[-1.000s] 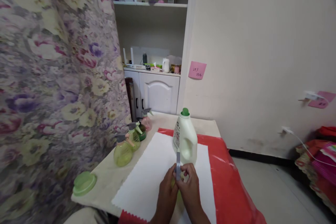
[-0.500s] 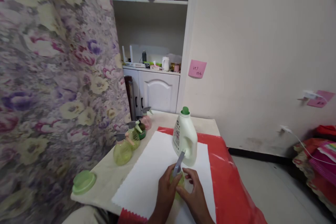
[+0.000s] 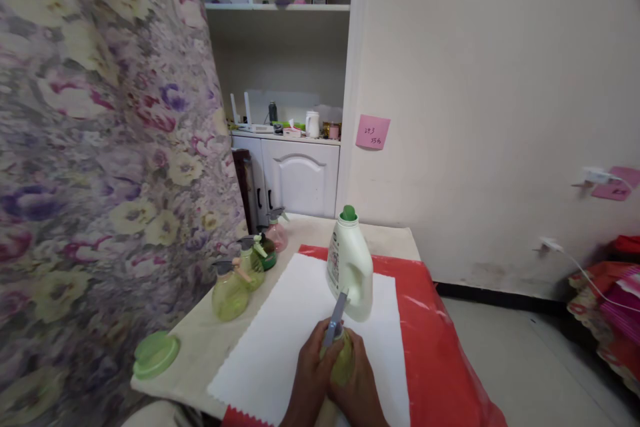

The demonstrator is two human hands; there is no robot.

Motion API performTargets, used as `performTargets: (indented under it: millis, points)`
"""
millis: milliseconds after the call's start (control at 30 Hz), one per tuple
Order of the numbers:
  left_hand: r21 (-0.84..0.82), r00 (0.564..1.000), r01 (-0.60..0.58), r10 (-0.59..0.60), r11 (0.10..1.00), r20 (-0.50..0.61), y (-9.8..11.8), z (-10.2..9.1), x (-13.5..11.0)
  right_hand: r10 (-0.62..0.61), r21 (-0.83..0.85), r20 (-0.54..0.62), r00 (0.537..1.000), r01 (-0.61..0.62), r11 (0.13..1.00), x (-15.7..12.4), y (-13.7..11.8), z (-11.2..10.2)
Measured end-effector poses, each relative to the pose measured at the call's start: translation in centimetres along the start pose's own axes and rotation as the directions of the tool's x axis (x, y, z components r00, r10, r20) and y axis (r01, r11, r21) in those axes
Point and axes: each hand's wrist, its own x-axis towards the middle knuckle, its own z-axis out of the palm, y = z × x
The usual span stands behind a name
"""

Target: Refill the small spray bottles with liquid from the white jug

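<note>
Low over the white sheet, both hands are closed around a small yellow-green spray bottle (image 3: pixel 342 365) with a grey trigger head (image 3: pixel 336 319). My left hand (image 3: pixel 316 359) grips it near the neck, beside the grey trigger head. The right side and lower body of the bottle are wrapped by my right hand (image 3: pixel 361 373). Fingers hide much of the bottle. Just beyond the hands stands a pale green detergent jug (image 3: pixel 356 260) with a green cap (image 3: pixel 349 213).
Along the table's left side stand more spray bottles, yellow-green (image 3: pixel 231 297), green (image 3: pixel 269 257) and pink (image 3: pixel 277 235). A green round lid or dish (image 3: pixel 155 355) lies at the near left corner. Red sheeting (image 3: pixel 430 340) covers the right side under the white sheet (image 3: pixel 270 340).
My right hand has closed round the bottle's body; its fingers were loosely apart beside it before. My left hand keeps its hold. The view has shifted slightly.
</note>
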Motion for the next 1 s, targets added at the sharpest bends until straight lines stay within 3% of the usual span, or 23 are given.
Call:
performTargets:
  millis: [100, 333, 433, 533, 667, 800, 900, 1000]
  points:
    - [-0.037, 1.000, 0.011, -0.010, 0.999, 0.012, 1.2, 0.2, -0.3, 0.003, 0.046, 0.109, 0.994, -0.008, 0.999, 0.0, -1.0, -1.1]
    - [-0.044, 0.998, 0.043, -0.045, 0.998, -0.050, 2.4, 1.2, -0.9, -0.112, 0.112, 0.053, 0.992, 0.106, 0.988, -1.3, 0.5, -1.7]
    - [-0.057, 0.998, 0.062, -0.062, 0.996, -0.005, 3.1, 1.1, -1.1, -0.099, 0.158, 0.090, 0.991, 0.084, 0.984, -1.5, 0.3, -2.1]
    - [-0.108, 0.992, 0.056, -0.043, 0.993, 0.118, 4.3, 0.4, -1.1, -0.061, 0.316, 0.223, 0.973, -0.013, 0.949, -1.2, -1.1, -3.2]
    - [-0.187, 0.954, 0.068, -0.009, 0.980, 0.300, 5.4, -0.8, -0.9, -0.046, 0.544, 0.454, 0.890, -0.235, 0.805, -0.7, -2.3, -4.6]
    - [-0.267, 0.923, 0.114, -0.002, 0.957, 0.384, 5.5, -1.5, -1.1, -0.078, 0.624, 0.547, 0.834, -0.344, 0.702, -0.9, -1.6, -4.9]
    - [-0.253, 0.936, 0.109, -0.014, 0.961, 0.352, 5.3, -1.3, -1.5, -0.053, 0.613, 0.557, 0.829, -0.367, 0.700, -1.0, -1.3, -4.7]
    - [-0.155, 0.977, 0.077, -0.044, 0.985, 0.209, 4.7, -0.5, -2.0, -0.032, 0.566, 0.509, 0.860, -0.307, 0.765, -0.9, -1.4, -4.3]
